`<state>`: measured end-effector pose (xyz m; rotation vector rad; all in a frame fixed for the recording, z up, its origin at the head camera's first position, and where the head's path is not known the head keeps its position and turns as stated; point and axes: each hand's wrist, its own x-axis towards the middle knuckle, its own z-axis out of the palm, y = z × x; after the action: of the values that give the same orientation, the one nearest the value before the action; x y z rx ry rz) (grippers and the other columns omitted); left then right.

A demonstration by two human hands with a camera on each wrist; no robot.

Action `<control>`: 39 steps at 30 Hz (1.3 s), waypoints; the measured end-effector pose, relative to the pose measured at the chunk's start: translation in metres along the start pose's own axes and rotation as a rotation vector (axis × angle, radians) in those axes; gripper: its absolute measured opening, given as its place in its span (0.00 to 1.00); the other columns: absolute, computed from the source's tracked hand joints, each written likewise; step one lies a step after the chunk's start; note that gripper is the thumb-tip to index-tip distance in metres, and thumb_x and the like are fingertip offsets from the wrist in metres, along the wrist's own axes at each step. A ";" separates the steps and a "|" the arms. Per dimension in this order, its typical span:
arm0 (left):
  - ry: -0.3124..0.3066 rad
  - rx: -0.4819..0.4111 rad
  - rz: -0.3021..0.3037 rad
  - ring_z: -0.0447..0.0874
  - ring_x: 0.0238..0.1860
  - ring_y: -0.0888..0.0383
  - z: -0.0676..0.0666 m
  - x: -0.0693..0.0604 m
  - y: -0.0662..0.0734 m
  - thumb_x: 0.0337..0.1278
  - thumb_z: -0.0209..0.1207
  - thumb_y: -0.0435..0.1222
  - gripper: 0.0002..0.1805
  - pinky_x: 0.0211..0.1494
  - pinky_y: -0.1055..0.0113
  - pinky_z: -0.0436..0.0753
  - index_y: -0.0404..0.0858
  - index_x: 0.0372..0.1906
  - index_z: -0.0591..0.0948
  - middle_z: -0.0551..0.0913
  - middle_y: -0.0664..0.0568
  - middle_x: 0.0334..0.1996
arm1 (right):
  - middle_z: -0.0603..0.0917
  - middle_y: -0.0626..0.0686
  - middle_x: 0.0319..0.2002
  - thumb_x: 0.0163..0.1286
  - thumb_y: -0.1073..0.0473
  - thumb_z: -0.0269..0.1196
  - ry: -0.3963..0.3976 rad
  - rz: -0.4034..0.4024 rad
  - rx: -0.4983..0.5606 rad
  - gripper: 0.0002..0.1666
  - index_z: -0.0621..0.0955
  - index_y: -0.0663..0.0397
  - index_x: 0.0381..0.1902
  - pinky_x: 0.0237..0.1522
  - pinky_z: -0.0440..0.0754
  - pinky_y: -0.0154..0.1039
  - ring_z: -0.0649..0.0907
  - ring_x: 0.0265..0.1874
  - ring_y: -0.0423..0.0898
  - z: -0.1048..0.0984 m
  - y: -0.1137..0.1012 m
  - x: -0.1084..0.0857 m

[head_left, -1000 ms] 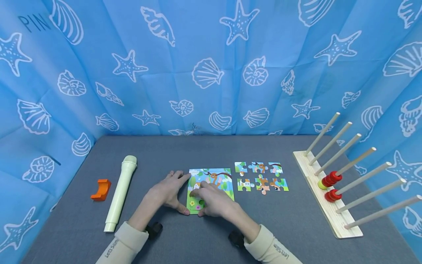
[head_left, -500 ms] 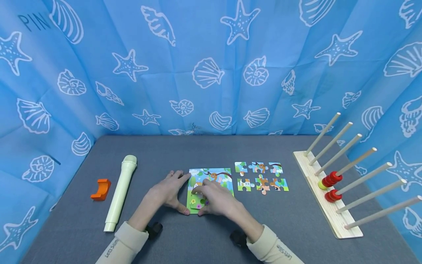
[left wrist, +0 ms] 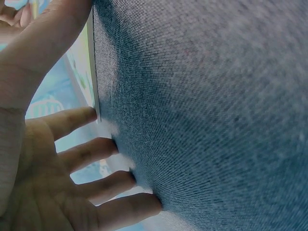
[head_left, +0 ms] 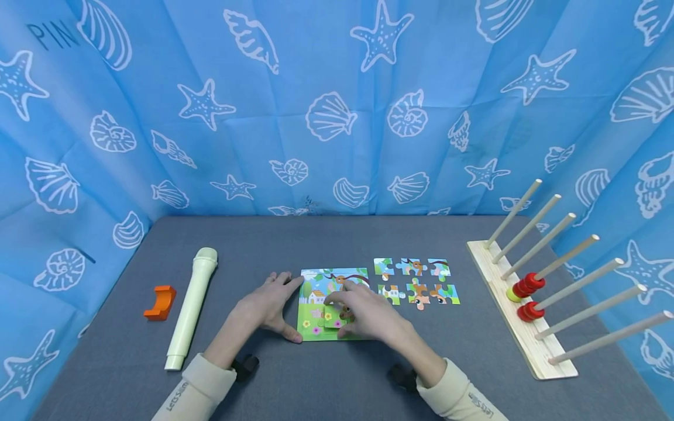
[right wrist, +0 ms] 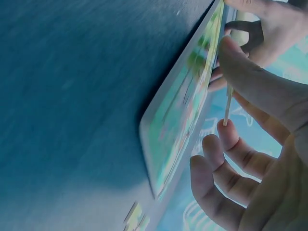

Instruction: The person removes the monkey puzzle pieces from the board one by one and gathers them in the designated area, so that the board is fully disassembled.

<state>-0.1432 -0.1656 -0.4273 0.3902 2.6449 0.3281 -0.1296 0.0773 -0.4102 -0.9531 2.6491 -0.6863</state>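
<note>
A square picture puzzle board (head_left: 310, 304) with a bird, a house and flowers printed on it lies flat in the middle of the table. My left hand (head_left: 270, 304) steadies its left side, thumb at the lower left corner, the other fingers spread; in the left wrist view the fingertips (left wrist: 153, 198) reach the cloth. My right hand (head_left: 368, 311) is over the board's right half, pinching a green jigsaw piece (head_left: 332, 317) between thumb and finger. Edge-on in the right wrist view, that jigsaw piece (right wrist: 228, 107) appears raised off the board. The hand hides the board's lower right part.
Several loose jigsaw pieces (head_left: 418, 287) lie in two rows right of the board. Farther right stands a wooden peg rack (head_left: 505, 292) with red and yellow rings (head_left: 529, 285). On the left are a pale green toy microphone (head_left: 193, 307) and an orange curved block (head_left: 161, 303).
My right hand has moved right across the board with the jigsaw piece, away from the lower left corner, uncovering the printed house and flowers. My left hand has stayed in place.
</note>
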 end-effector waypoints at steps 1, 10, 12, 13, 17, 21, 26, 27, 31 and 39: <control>0.000 0.000 0.000 0.51 0.80 0.28 0.000 0.000 0.000 0.30 0.81 0.61 0.69 0.74 0.32 0.66 0.42 0.80 0.60 0.58 0.35 0.79 | 0.79 0.52 0.37 0.51 0.60 0.82 0.002 0.002 0.000 0.32 0.85 0.49 0.56 0.29 0.70 0.31 0.73 0.31 0.41 -0.002 0.002 -0.002; -0.001 -0.010 -0.006 0.51 0.80 0.29 0.000 -0.001 0.000 0.30 0.82 0.60 0.69 0.75 0.31 0.65 0.42 0.80 0.60 0.58 0.35 0.79 | 0.75 0.49 0.35 0.53 0.60 0.81 0.003 0.083 -0.029 0.32 0.85 0.46 0.57 0.27 0.65 0.33 0.69 0.30 0.43 -0.014 0.017 -0.023; -0.001 -0.009 -0.007 0.51 0.80 0.29 0.000 -0.001 0.000 0.30 0.82 0.60 0.69 0.75 0.31 0.65 0.42 0.80 0.60 0.58 0.35 0.79 | 0.74 0.49 0.33 0.53 0.60 0.81 0.007 0.088 -0.047 0.31 0.85 0.45 0.57 0.26 0.63 0.32 0.68 0.29 0.43 -0.017 0.021 -0.027; -0.002 -0.007 -0.007 0.51 0.80 0.29 0.000 -0.001 0.000 0.30 0.82 0.60 0.69 0.75 0.31 0.65 0.42 0.80 0.60 0.58 0.35 0.79 | 0.74 0.48 0.33 0.53 0.59 0.81 0.009 0.091 -0.054 0.31 0.86 0.45 0.56 0.27 0.62 0.32 0.68 0.29 0.42 -0.018 0.023 -0.029; -0.004 -0.005 -0.010 0.51 0.80 0.29 0.000 -0.001 0.000 0.30 0.82 0.60 0.69 0.75 0.31 0.65 0.42 0.80 0.60 0.58 0.36 0.79 | 0.75 0.48 0.34 0.53 0.59 0.81 0.015 0.122 -0.081 0.30 0.86 0.43 0.55 0.27 0.63 0.32 0.68 0.29 0.41 -0.021 0.032 -0.038; -0.008 -0.007 -0.016 0.51 0.80 0.29 0.000 -0.001 0.000 0.30 0.82 0.61 0.69 0.75 0.31 0.65 0.42 0.80 0.60 0.58 0.36 0.80 | 0.76 0.47 0.36 0.53 0.60 0.81 0.002 0.176 -0.085 0.30 0.86 0.41 0.55 0.27 0.66 0.34 0.70 0.31 0.41 -0.023 0.040 -0.045; -0.009 -0.007 -0.019 0.50 0.80 0.29 0.000 -0.001 0.001 0.30 0.82 0.61 0.69 0.75 0.31 0.65 0.43 0.81 0.59 0.58 0.36 0.80 | 0.78 0.48 0.39 0.53 0.60 0.80 -0.041 0.229 -0.053 0.32 0.86 0.40 0.57 0.31 0.71 0.39 0.76 0.35 0.42 -0.026 0.049 -0.055; -0.008 -0.007 -0.019 0.50 0.80 0.29 0.000 -0.001 0.001 0.30 0.82 0.61 0.69 0.75 0.31 0.65 0.43 0.80 0.60 0.58 0.36 0.80 | 0.79 0.48 0.40 0.53 0.60 0.80 -0.050 0.235 -0.047 0.32 0.86 0.39 0.57 0.32 0.73 0.40 0.78 0.36 0.43 -0.027 0.051 -0.056; -0.005 -0.006 -0.019 0.51 0.80 0.29 0.000 -0.001 0.001 0.30 0.82 0.60 0.69 0.75 0.31 0.65 0.42 0.80 0.60 0.58 0.36 0.80 | 0.80 0.49 0.41 0.51 0.60 0.81 -0.085 0.247 -0.031 0.33 0.86 0.39 0.57 0.34 0.78 0.44 0.80 0.38 0.44 -0.028 0.055 -0.061; -0.012 -0.008 -0.027 0.50 0.81 0.29 0.000 -0.001 0.002 0.31 0.82 0.60 0.69 0.74 0.31 0.66 0.43 0.81 0.59 0.57 0.36 0.80 | 0.77 0.48 0.37 0.52 0.61 0.81 -0.106 0.223 0.004 0.32 0.85 0.42 0.57 0.30 0.71 0.38 0.74 0.33 0.43 -0.026 0.061 -0.065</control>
<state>-0.1418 -0.1643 -0.4265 0.3522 2.6342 0.3260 -0.1229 0.1692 -0.4148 -0.6590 2.6057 -0.5721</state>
